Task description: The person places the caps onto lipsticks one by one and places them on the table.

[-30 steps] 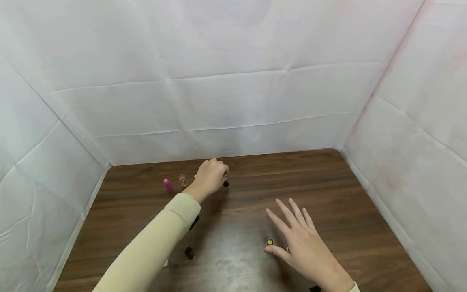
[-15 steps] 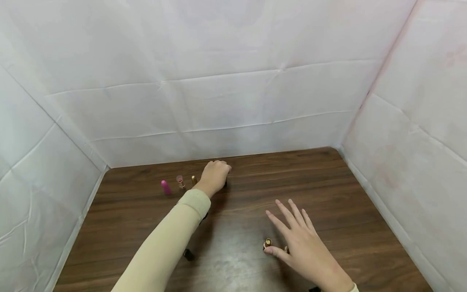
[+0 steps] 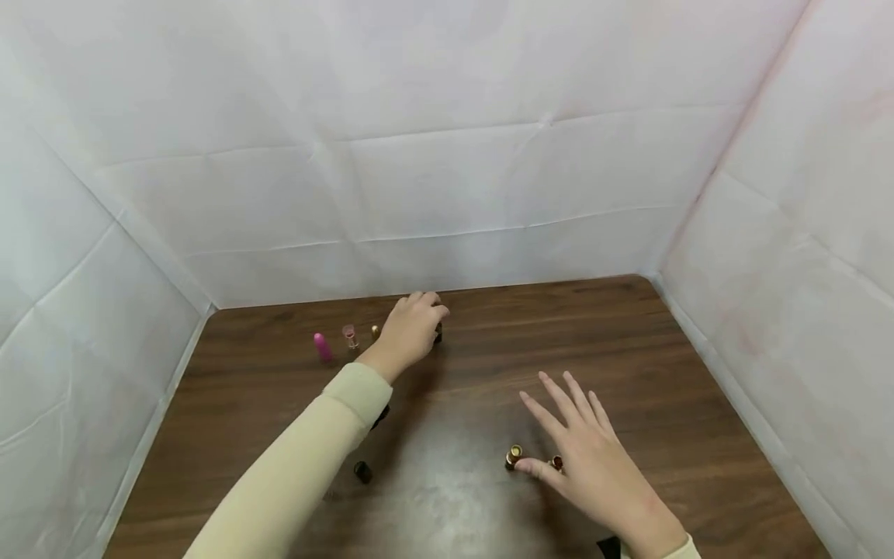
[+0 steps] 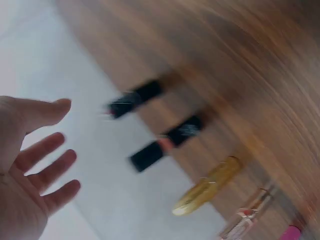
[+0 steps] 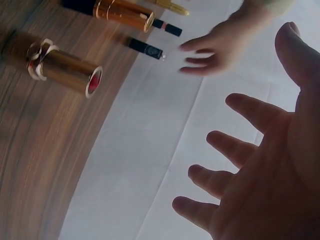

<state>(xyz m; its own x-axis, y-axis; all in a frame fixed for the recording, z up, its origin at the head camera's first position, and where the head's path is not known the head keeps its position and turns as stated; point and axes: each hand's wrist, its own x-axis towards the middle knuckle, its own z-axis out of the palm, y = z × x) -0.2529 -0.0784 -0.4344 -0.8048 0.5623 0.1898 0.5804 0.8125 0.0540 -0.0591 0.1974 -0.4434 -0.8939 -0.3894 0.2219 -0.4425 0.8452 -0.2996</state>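
Note:
My left hand (image 3: 412, 330) reaches to the back of the table, holding nothing, its fingers loosely extended in the left wrist view. Just off its fingertips stands a black lipstick (image 4: 135, 99). A row continues beside it: a black lipstick with a coral band (image 4: 165, 143), a gold tube (image 4: 207, 185), a clear pink-tinted tube (image 3: 351, 337) and a bright pink tube (image 3: 322, 346). With fingers spread, my right hand (image 3: 594, 454) hovers at the right, holding nothing. By its thumb stand a gold lipstick tube (image 3: 514, 456) and a second gold tube with red inside (image 5: 75, 72).
A small black cylinder (image 3: 362, 472) stands nearer on the brown wooden table (image 3: 489, 341). Another black item (image 3: 380, 417) is partly hidden by the left sleeve (image 3: 307, 458). White sheeting (image 3: 447, 186) walls off the back and both sides.
The left hand shifts slightly right at the back row, and its fingers loosen and come away from the black lipstick. The right hand keeps its spread pose.

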